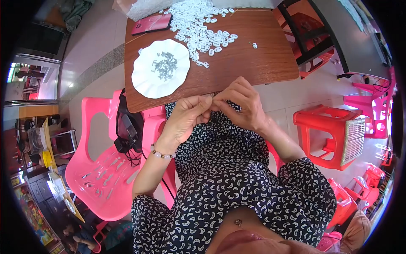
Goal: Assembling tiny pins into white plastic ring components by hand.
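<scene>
My left hand and my right hand meet over my lap, just in front of the near edge of the brown table. Thumb and fingers of both are pinched together, fingertips almost touching. Whatever lies between them is too small and hidden to name. On the table's left side rests a white wavy-edged plate, with a heap of small dark grey pieces at its middle. Behind it spreads a large pile of small white oval pieces with holes. One white piece lies apart on the right.
A pink phone-like case lies at the table's far left. At my left stands a pink plastic chair holding a black bag and cables. Red stools stand at my right, near a dark-framed table.
</scene>
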The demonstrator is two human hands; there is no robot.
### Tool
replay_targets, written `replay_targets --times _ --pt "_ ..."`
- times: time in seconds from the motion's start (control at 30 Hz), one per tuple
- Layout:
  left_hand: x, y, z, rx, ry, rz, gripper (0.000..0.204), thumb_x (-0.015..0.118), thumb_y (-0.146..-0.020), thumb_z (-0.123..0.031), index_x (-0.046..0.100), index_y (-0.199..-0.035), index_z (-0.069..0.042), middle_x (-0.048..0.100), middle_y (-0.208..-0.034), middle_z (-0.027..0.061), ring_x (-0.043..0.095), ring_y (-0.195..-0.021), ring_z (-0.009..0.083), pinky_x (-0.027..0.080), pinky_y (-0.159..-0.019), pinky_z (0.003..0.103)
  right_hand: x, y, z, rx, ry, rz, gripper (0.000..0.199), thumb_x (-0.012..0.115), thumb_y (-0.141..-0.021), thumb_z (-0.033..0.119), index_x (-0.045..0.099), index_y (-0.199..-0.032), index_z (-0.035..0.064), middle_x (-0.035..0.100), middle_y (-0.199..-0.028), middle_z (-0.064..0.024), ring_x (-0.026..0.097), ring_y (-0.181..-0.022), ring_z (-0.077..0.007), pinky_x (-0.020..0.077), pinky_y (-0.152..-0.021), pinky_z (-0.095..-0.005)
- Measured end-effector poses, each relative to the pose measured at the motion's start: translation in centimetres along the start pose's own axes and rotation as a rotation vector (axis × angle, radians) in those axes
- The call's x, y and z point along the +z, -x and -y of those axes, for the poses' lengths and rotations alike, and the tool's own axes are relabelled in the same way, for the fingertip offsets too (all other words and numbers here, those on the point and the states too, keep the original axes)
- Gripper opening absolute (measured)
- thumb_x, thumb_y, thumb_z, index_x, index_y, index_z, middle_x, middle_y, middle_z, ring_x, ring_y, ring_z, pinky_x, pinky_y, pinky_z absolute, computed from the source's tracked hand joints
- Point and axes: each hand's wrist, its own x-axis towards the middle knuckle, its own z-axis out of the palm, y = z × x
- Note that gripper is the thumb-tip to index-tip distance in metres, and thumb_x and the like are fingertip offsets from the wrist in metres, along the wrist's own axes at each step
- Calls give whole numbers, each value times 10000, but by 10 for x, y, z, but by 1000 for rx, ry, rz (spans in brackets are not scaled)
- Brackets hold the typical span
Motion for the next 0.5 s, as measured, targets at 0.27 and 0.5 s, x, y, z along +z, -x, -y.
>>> replay_targets --times 0.27,0.5 --pt "-1 0 5 34 40 -53 194 660 -904 -207 686 -938 -19 687 -829 30 550 -654 46 462 -607 185 -4 2 1 44 -67 64 147 715 -730 41 679 -866 86 622 -770 -26 555 -755 -218 477 -647 -327" --pt "5 2 1 230 -168 -158 238 645 -916 -261 681 -905 -26 690 -807 27 587 -639 55 442 -591 181 -2 5 4 605 -505 99 261 682 -862 83 631 -1105 1 686 -859 -48 609 -781 -75 486 -725 -243"
